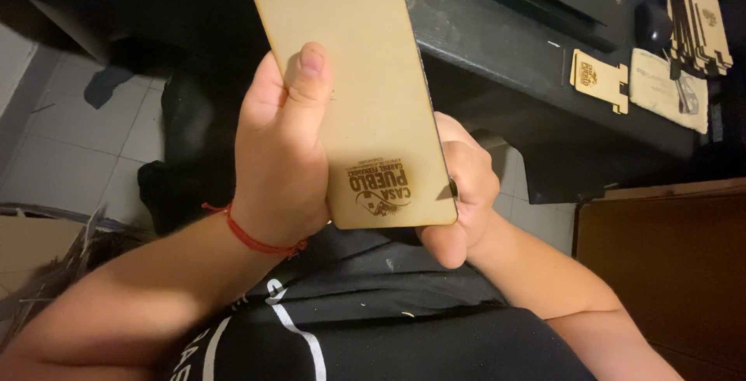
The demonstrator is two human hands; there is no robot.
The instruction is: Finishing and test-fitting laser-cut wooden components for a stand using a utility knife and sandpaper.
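Note:
A long flat panel of thin light-brown board (365, 78), with an engraved mark near its lower end and a narrow slot near its top, is held upright in front of my chest. My left hand (280, 155) grips its left edge, thumb pressed on the face; a red cord is tied around that wrist. My right hand (462, 190) is closed on the panel's lower right corner, mostly behind it. What lies behind the panel is hidden.
A black desk (497, 47) runs across the top right. On it lie a small notched board piece (598, 79), a pale flat pouch (668, 89), a stack of similar panels (699, 19) and a dark mouse (653, 25). Tiled floor (70, 140) lies left, brown furniture (668, 272) at right.

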